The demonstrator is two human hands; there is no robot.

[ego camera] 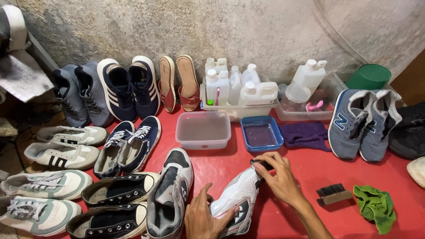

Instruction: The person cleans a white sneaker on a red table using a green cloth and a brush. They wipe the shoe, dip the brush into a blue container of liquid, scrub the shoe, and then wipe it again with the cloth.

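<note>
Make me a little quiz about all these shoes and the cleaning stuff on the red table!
1. True or false: both hands touch the white sneaker.
2. What colour is the small tray beside the clear tub? A) blue B) yellow C) black
3. What lies between the brush and the table's right edge?

Key:
1. True: the left hand holds its lower part, the right hand its upper end.
2. A.
3. A crumpled green cloth.
</note>
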